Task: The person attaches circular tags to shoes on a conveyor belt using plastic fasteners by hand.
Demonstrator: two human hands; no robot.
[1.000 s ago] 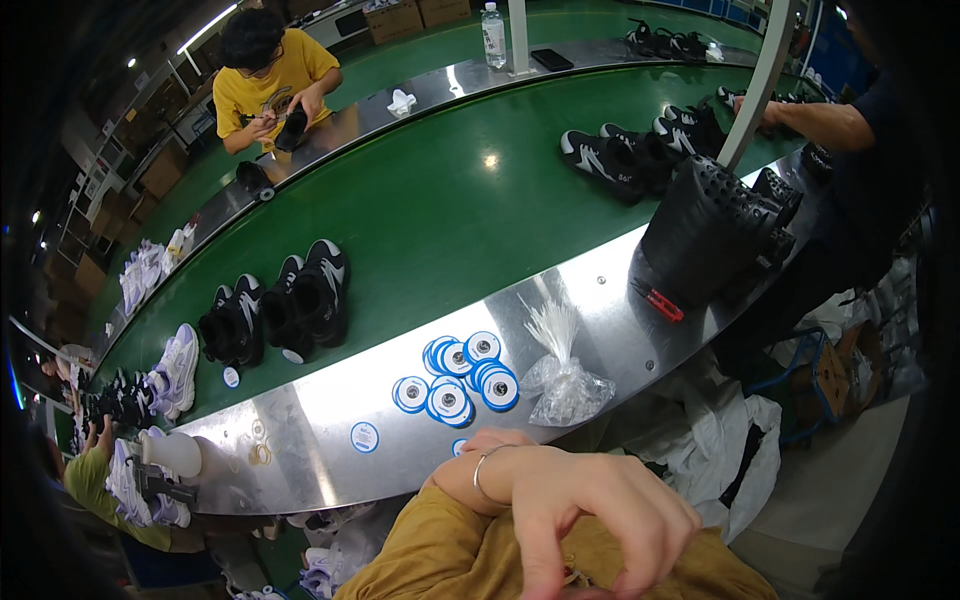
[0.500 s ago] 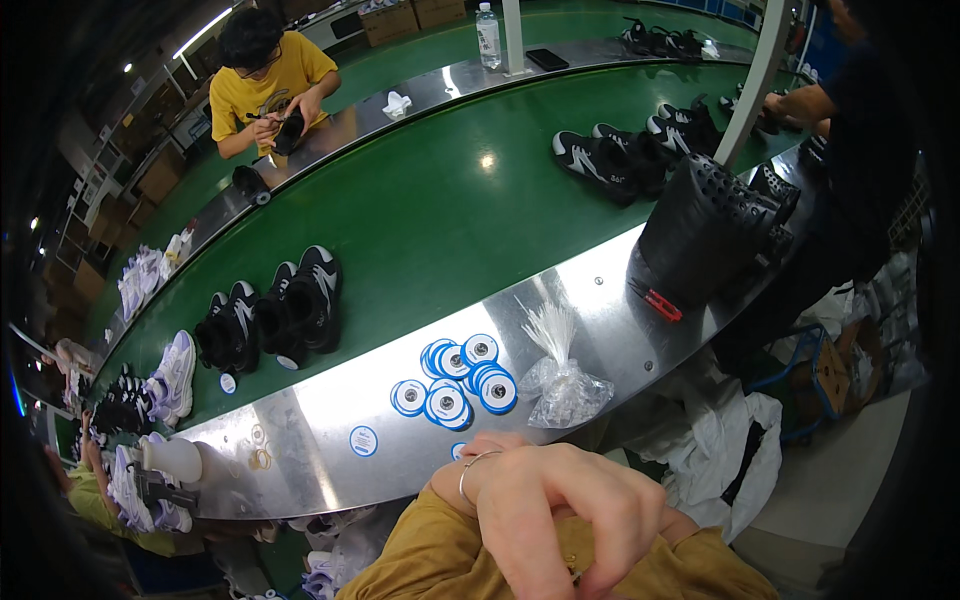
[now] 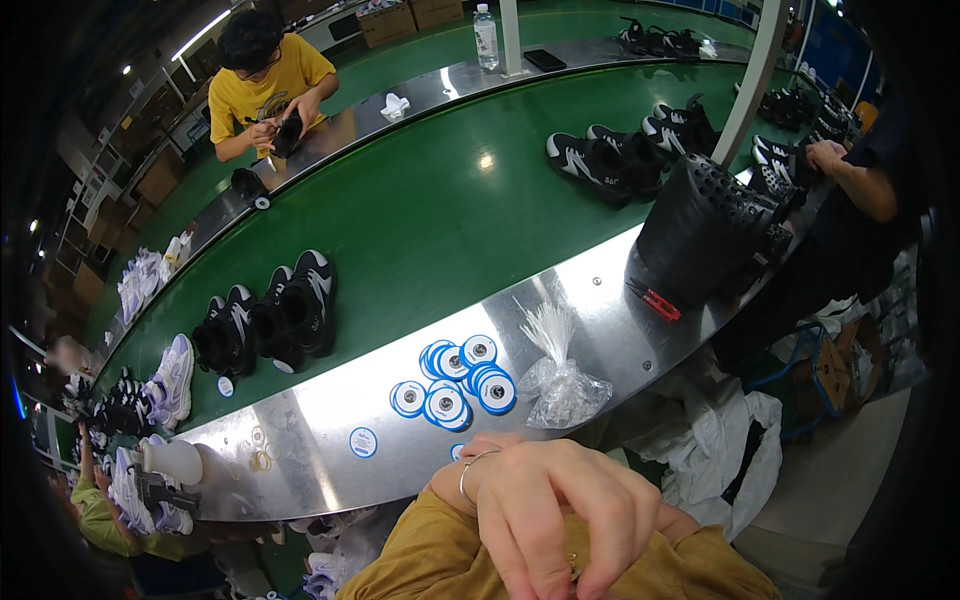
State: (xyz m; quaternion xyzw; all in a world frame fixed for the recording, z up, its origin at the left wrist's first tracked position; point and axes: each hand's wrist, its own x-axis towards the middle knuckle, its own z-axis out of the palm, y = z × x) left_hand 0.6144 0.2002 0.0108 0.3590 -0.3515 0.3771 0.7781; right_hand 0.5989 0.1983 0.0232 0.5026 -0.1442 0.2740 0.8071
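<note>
In front of my body, close up, is my left hand [image 3: 560, 505] with a thin bracelet [image 3: 463, 483] at its wrist. Its fingers bend down and pinch together near the lower edge; what lies between them is too small to make out. Behind it a bit of my right forearm [image 3: 680, 523] shows, and the right hand's fingers are hidden. Just beyond, on the metal ledge, lie several round blue-and-white tags [image 3: 446, 402] in overlapping piles. A clear plastic bag [image 3: 567, 393] with a bundle of white plastic strands [image 3: 550, 330] sits right of them.
Black-and-white shoes [image 3: 305, 305] stand on the green belt [image 3: 430, 210], with others [image 3: 590, 165] farther right. A black perforated bin [image 3: 690, 240] and red-handled snippers [image 3: 657, 302] occupy the ledge's right. A white cup-like container [image 3: 175, 461] stands left. Co-workers [image 3: 265, 85] sit or stand around.
My left hand's fingers have shifted slightly, still bent together. At the right, a co-worker's arm has come nearer and reaches to black shoes. The tags and bag stay put.
</note>
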